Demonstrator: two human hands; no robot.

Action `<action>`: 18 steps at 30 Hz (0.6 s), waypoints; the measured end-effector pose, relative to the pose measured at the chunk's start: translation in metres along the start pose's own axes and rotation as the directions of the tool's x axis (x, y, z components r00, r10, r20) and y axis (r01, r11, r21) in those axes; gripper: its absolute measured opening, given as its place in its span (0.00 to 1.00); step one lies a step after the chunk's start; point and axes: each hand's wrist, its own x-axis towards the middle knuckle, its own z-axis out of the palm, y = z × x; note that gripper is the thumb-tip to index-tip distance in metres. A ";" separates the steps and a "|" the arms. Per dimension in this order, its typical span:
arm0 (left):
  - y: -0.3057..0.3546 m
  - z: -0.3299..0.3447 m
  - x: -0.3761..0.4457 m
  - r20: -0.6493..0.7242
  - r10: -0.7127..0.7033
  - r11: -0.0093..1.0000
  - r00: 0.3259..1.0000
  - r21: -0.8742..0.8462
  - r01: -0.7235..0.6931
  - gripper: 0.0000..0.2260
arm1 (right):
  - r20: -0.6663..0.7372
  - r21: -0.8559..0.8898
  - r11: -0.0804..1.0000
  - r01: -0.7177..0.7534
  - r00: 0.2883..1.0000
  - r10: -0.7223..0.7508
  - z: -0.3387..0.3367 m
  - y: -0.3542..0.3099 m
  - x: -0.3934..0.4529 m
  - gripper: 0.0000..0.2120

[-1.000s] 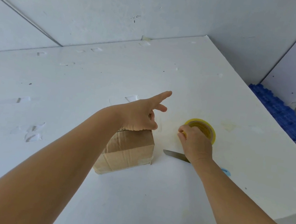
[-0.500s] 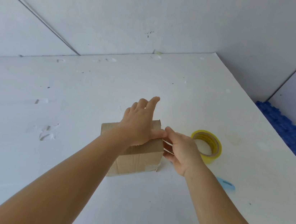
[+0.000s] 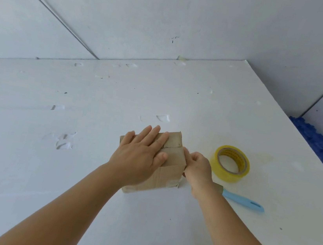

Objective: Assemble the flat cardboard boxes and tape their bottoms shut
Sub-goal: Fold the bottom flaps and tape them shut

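On the white surface, as counted from largest to smallest:
Table: one white foam-like top, dented in several spots, by which everything else is carried.
Mat: one blue textured piece, seen at 3 o'clock past the table's edge.
Cardboard box: one small brown box, set at the centre of the view; two flaps are closed on its upper face, with a seam between them.
Left hand: one, laid flat on the box top with fingers straight and spread, pressed on the flaps; nothing is grasped.
Right hand: one, held against the box's 3 o'clock side with fingers curled; something seems to be pinched at the seam's end, but what it is cannot be told.
Tape roll: one yellow roll, lying flat at 3 o'clock from the box, just beside the right hand.
Knife: one, with a light-blue handle, placed at 4 o'clock; its blade is mostly hidden by the right wrist.
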 end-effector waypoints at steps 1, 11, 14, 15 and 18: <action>-0.001 0.001 0.000 -0.001 0.000 1.000 1.000 0.000 0.000 0.26 | -0.009 -0.108 0.994 -0.015 1.000 0.014 0.000 0.005 0.000 0.15; -0.001 -0.001 -0.004 -0.011 -0.014 0.999 1.000 -0.050 0.014 0.29 | 0.228 -0.018 0.958 0.287 0.934 -0.275 0.000 -0.027 -0.039 0.22; -0.009 0.005 -0.021 -0.063 -0.068 0.996 0.996 -0.068 0.064 0.31 | 0.222 -0.004 0.964 0.266 0.940 -0.259 -0.004 -0.027 -0.040 0.20; -0.013 0.009 -0.029 -0.087 -0.109 0.987 0.990 -0.125 0.098 0.32 | 0.220 -0.005 0.962 0.274 0.938 -0.266 -0.005 -0.027 -0.040 0.19; -0.015 0.019 -0.050 -0.115 -0.284 0.833 0.952 -0.521 0.186 0.29 | 0.232 -0.008 0.958 0.286 0.932 -0.277 -0.004 -0.029 -0.040 0.16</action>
